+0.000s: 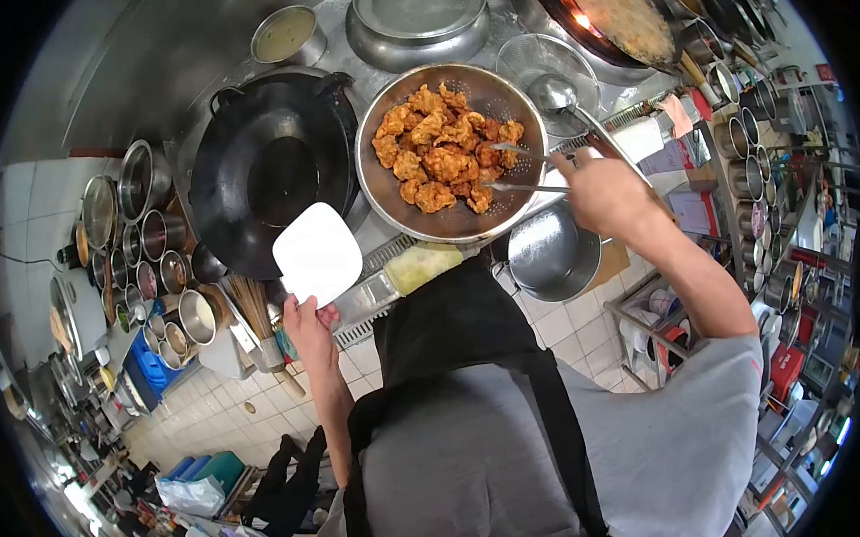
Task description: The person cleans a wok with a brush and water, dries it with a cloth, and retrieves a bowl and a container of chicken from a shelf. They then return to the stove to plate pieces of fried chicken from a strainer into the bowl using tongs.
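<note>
Golden-brown fried chicken pieces (439, 150) lie heaped in a wide perforated metal colander (384, 186). My right hand (608, 194) grips a pair of metal tongs (532, 188), whose spread tips reach over the right side of the heap; I cannot make out whether they touch a piece. A white square plate (318, 255) is held by its near edge in my left hand (312, 323), over the front edge of a black wok (229, 186). Nothing lies on the plate.
A ladle (554, 93) rests on a wire strainer (513, 54) right of the colander. Food fries in a wok (623, 24) over flame at the back right. A dark pot (554, 254) stands below the counter edge. Metal containers (199, 315) crowd the left side.
</note>
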Tool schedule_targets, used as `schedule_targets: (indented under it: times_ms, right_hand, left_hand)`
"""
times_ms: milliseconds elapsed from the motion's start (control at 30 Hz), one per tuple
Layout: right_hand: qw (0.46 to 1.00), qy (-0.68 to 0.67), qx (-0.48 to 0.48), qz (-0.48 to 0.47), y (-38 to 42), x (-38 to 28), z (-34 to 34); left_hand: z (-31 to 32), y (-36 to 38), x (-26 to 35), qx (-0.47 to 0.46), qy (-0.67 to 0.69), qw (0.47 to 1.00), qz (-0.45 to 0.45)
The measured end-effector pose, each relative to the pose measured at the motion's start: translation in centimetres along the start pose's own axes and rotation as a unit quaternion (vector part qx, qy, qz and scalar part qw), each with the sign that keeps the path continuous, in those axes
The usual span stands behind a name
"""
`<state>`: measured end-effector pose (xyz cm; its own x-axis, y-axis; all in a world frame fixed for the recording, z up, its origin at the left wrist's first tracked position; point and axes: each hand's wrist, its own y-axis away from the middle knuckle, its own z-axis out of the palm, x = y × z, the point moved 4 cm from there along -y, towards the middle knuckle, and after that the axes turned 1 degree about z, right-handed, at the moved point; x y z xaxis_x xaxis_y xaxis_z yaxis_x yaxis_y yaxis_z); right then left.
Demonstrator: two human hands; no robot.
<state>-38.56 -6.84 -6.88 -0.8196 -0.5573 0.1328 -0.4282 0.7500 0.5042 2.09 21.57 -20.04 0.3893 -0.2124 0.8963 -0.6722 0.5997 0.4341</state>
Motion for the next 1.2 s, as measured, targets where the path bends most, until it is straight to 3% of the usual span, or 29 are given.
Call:
schedule_targets:
  times_ms: [100,267,367,500,600,633,700,767,800,867,900,933,1033,1200]
  right_hand:
    - [1.000,0.016,0.010,0.008,-1.9,-0.2,2.4]
    - [0.999,0.021,0.032,-0.004,-0.8,2.9,-0.4]
    - [0.997,0.059,0.035,-0.043,-0.9,1.5,-0.8]
    - [0.999,0.040,0.015,-0.019,-4.6,0.3,2.6]
    - [0.999,0.018,0.001,-0.033,-3.6,1.7,-0.4]
    - [0.999,-0.004,-0.032,0.004,-3.7,3.2,-0.4]
    - [0.990,-0.120,0.010,-0.070,-3.4,6.8,-1.0]
    - [0.937,-0.311,0.058,-0.147,-4.5,10.4,1.7]
    - [0.905,-0.414,-0.013,-0.094,-4.9,10.3,2.2]
    - [0.789,-0.595,-0.153,0.014,-4.9,9.6,3.4]
    - [0.708,-0.690,-0.144,0.026,-5.1,8.1,4.5]
    - [0.680,-0.710,-0.182,0.006,-6.2,7.3,5.8]
    - [0.601,-0.778,-0.172,0.059,-8.2,5.9,9.4]
    - [0.527,-0.821,-0.202,0.090,-8.1,6.1,9.8]
  left_hand:
    - [0.7,-0.1,-0.2,-0.013,-0.006,1.000,0.000]
    - [0.3,0.2,-0.9,-0.025,0.006,1.000,0.008]
    - [0.0,0.4,-1.5,-0.015,0.007,1.000,0.003]
    - [0.0,0.5,-1.5,-0.005,0.017,1.000,-0.001]
    - [-0.1,1.0,-0.7,-0.003,0.007,1.000,0.000]
    - [-0.4,1.2,-0.8,0.002,0.009,1.000,0.000]
    - [-0.9,1.3,-0.9,0.011,0.016,1.000,0.002]
    - [-1.2,1.4,-0.7,0.016,0.017,1.000,0.002]
    - [-1.3,1.4,-0.6,0.019,0.018,1.000,0.003]
    - [-1.6,1.1,-0.9,0.023,0.016,1.000,0.001]
    - [-1.7,1.1,-0.9,0.024,0.013,1.000,-0.001]
    - [-1.7,1.1,-0.7,0.023,0.015,1.000,0.000]
    - [-0.9,1.0,-0.2,0.019,0.018,1.000,0.000]
    - [-0.5,0.9,-0.4,0.030,0.023,0.999,-0.002]
